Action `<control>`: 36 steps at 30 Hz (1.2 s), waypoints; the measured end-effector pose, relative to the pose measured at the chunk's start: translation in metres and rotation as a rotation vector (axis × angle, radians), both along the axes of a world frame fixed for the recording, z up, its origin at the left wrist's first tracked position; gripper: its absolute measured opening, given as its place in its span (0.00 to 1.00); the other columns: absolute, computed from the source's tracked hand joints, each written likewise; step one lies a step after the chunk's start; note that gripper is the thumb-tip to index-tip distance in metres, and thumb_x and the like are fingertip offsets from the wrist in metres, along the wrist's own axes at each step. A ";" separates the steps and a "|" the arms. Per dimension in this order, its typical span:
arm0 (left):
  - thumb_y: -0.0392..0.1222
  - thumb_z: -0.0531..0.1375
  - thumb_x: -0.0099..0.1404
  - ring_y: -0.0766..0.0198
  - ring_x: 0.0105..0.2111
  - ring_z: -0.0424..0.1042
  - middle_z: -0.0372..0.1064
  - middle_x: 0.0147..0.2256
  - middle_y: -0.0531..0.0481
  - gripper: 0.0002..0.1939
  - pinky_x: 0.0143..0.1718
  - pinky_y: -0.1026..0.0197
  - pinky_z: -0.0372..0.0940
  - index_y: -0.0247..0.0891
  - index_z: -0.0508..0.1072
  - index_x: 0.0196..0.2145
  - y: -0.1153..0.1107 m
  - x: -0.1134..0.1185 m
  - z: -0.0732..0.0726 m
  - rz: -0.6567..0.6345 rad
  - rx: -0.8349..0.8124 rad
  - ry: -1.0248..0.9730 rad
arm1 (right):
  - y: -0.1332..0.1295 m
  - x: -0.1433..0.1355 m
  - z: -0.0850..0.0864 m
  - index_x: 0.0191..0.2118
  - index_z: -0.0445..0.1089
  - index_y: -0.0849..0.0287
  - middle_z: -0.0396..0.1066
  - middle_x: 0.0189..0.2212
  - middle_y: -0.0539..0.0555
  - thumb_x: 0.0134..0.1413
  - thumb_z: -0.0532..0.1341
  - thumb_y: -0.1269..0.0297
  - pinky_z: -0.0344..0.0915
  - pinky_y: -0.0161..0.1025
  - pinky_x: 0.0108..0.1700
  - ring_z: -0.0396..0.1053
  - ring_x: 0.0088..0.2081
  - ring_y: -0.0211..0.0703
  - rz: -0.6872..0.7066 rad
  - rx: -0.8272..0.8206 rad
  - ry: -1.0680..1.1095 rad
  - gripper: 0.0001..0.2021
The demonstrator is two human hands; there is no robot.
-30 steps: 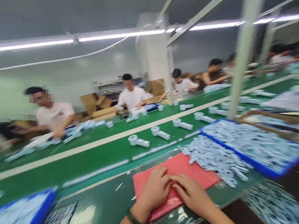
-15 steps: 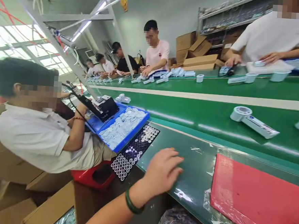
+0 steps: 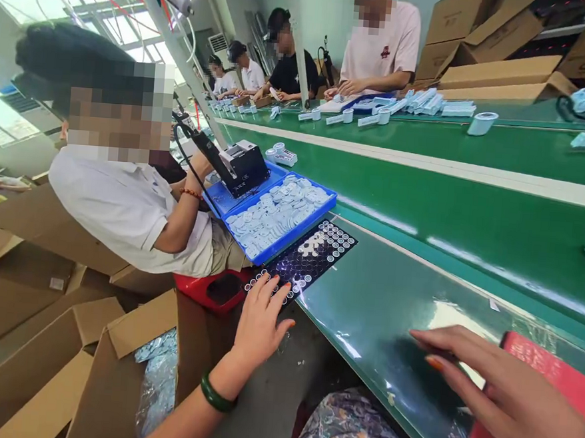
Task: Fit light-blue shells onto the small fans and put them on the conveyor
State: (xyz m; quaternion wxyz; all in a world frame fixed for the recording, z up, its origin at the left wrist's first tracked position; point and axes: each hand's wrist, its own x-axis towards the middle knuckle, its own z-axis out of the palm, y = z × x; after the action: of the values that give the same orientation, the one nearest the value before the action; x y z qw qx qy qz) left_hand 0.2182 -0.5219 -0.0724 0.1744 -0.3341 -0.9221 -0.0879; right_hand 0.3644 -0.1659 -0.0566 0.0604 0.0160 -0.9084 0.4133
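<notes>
My left hand (image 3: pixel 260 317) is the big change. A second ago both hands were on the red mat (image 3: pixel 557 374), and half a second ago the left was over bare bench (image 3: pixel 368 284). Now it's out over the near end of the black sheet (image 3: pixel 289 262), fingers spread, pinching nothing I can see. Can't tell if the fingertips actually touch it. My right hand (image 3: pixel 505 394) is off to the side, over the bench by the mat's left edge, with a gap between fingers and thumb and nothing visible in it. I'd say that moves the work from mat to sheet, with nothing picked up yet as far as I can see.

The sheet lies at the left of the bench, along the blue tray's (image 3: pixel 299 231) right edge, and its near end seems to stick out past the bench's near edge. White rings (image 3: pixel 338 239) fill its far right corner, more sit along the near end, and the middle is mostly bare.

Containers: the tray is heaped with flat pale blue parts (image 3: pixel 275 214). Just behind it, a black device (image 3: pixel 249 166) stands in another blue tray by a co-worker (image 3: pixel 122 214). Down on the floor, an open carton (image 3: pixel 103 379) holds bagged blue stuff, too blurry to name.
</notes>
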 end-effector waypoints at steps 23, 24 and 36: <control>0.40 0.64 0.65 0.60 0.44 0.72 0.72 0.44 0.47 0.12 0.38 0.60 0.69 0.43 0.77 0.47 0.020 -0.017 0.032 0.058 0.616 -0.446 | -0.155 -0.155 0.010 0.37 0.73 0.60 0.77 0.34 0.54 0.39 0.76 0.48 0.72 0.38 0.41 0.73 0.34 0.41 0.029 -1.267 -0.647 0.24; 0.38 0.65 0.64 0.60 0.43 0.72 0.72 0.42 0.48 0.11 0.38 0.60 0.68 0.43 0.78 0.44 0.023 -0.020 0.031 0.069 0.618 -0.447 | -0.155 -0.153 0.009 0.37 0.73 0.60 0.76 0.35 0.54 0.38 0.77 0.47 0.71 0.38 0.41 0.73 0.35 0.42 0.039 -1.273 -0.636 0.26; 0.33 0.68 0.57 0.63 0.38 0.73 0.72 0.39 0.50 0.10 0.35 0.62 0.66 0.43 0.79 0.38 0.036 -0.021 0.028 0.121 0.716 -0.490 | -0.148 -0.150 -0.004 0.29 0.73 0.63 0.70 0.28 0.50 0.37 0.79 0.50 0.68 0.41 0.48 0.69 0.35 0.38 0.091 -1.361 -0.627 0.22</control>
State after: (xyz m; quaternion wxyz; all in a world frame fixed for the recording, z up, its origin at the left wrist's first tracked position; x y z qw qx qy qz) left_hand 0.1970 -0.4859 -0.0446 0.0601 -0.1671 -0.8655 -0.4683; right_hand 0.2145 -0.3140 -0.0604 -0.2220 -0.1059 -0.4254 0.8710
